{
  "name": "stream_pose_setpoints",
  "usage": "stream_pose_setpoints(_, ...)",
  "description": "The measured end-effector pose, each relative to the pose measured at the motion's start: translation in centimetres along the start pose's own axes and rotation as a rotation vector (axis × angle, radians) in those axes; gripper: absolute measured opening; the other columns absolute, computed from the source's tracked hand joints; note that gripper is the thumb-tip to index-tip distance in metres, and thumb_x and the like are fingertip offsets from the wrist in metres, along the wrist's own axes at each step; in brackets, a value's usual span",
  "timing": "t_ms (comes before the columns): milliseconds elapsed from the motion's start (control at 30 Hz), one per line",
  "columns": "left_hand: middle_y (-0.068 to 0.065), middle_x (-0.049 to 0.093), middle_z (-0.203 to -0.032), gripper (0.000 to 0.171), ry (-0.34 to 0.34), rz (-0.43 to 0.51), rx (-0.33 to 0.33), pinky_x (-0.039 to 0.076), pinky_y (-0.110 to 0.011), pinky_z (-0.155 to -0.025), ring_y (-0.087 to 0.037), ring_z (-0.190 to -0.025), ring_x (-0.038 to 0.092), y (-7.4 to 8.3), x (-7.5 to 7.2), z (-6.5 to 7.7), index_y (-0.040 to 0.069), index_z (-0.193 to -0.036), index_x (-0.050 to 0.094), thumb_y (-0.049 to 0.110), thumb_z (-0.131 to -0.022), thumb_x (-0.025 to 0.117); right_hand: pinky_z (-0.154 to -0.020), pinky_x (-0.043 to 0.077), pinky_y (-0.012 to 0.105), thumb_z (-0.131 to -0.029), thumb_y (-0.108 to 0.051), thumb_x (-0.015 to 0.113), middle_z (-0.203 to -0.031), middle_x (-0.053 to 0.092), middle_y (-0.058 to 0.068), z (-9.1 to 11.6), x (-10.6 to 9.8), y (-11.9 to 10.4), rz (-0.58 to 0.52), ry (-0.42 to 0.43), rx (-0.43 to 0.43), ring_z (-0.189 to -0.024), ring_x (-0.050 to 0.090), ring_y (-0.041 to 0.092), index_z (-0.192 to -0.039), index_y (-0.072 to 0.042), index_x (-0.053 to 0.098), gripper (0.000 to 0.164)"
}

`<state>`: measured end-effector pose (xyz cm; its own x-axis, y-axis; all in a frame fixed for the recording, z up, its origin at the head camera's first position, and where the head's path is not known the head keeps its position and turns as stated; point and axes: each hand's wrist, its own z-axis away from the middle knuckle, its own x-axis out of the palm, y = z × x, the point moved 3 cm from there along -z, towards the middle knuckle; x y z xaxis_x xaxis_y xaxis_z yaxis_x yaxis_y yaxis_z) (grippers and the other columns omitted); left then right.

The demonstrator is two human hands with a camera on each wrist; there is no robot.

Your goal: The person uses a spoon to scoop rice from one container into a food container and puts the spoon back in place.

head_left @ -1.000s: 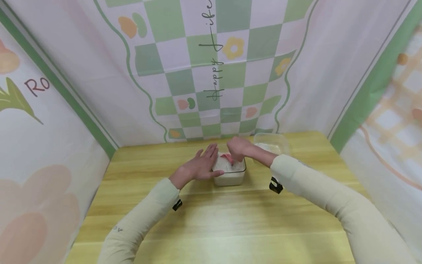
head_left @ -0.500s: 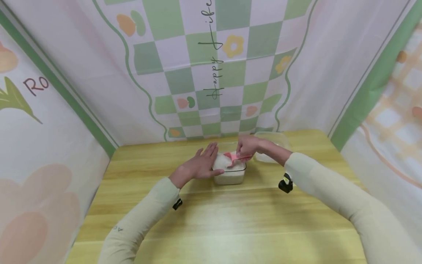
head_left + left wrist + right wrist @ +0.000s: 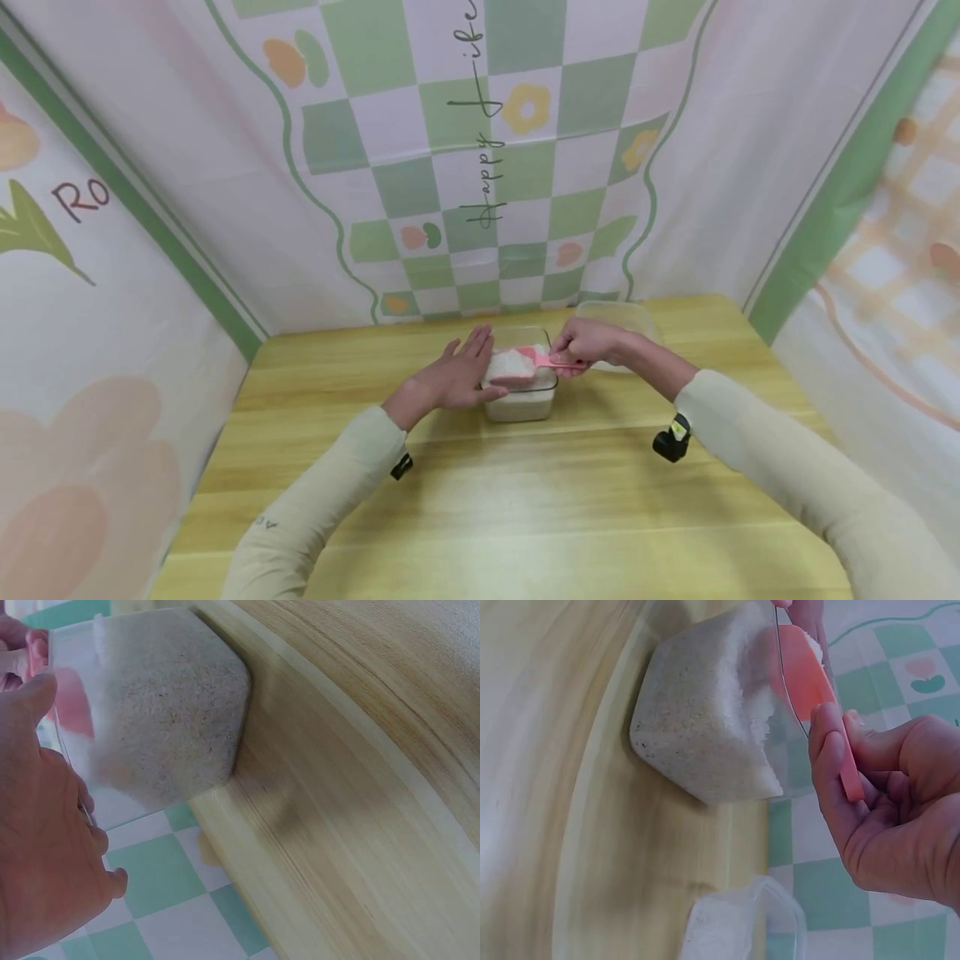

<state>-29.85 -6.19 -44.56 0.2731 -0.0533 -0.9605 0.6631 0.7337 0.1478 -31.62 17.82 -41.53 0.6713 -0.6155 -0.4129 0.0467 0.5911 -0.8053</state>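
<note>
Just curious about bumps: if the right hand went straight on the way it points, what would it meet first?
Probably the left hand, in line with the pink scoop the right hand holds; the clear container might catch the scoop first, as depth is unclear.

Tub (image 3: 520,407): clear-walled, dark-edged at the rim, uncovered, standing upright on the tabletop (image 3: 495,525). Grains (image 3: 176,705): white with scattered dark specks, packed against the tub's walls below the rim; top surface uneven. Scoop (image 3: 802,679): pink, with a slim handle; bowl facing up, loaded with white grains, positioned at the tub's mouth. Handle extends over the rim to the right in the head view. Contact between bowl and the grains beneath cannot be determined.
</note>
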Motion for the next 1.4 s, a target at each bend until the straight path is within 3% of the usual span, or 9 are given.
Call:
stream_pose_setpoints(267,-0.015,-0.012,-0.168,0.096,-0.001,0.021,0.003,0.007,-0.055,-0.125,-0.027,-0.156,-0.012,0.1,-0.1,0.0,0.001,-0.159,-0.005,0.067,-0.100,0.032,-0.062,0.056,0.020,-0.098,0.004,0.050,-0.074,0.071,0.004,0.9,-0.3,1.4,-0.102,0.034,-0.032,-0.066,0.065,0.009,-0.115,0.021,0.063,0.027)
stream_pose_setpoints(800,-0.013,-0.014,-0.168,0.098,-0.006,-0.004,-0.014,0.008,-0.053,-0.125,-0.025,-0.156,-0.013,-0.2,0.2,-0.2,0.001,-0.159,-0.001,0.072,-0.098,0.028,-0.068,0.058,0.022,-0.099,0.002,0.049,-0.077,0.069,0.003,2.0,-0.6,2.6,-0.182,0.097,-0.039,-0.067,0.065,0.009,-0.107,0.020,0.063,0.024)
stream_pose_setpoints(1400,-0.014,-0.012,-0.168,0.097,-0.003,-0.020,-0.008,0.010,-0.055,-0.125,-0.026,-0.156,-0.012,0.0,0.2,-0.1,0.001,-0.159,-0.001,0.070,-0.099,0.028,-0.067,0.057,0.020,-0.099,0.003,0.049,-0.083,0.072,0.007,3.4,-1.9,3.2,-0.220,0.146,-0.042,-0.071,0.066,0.010,-0.124,0.025,0.053,0.034)
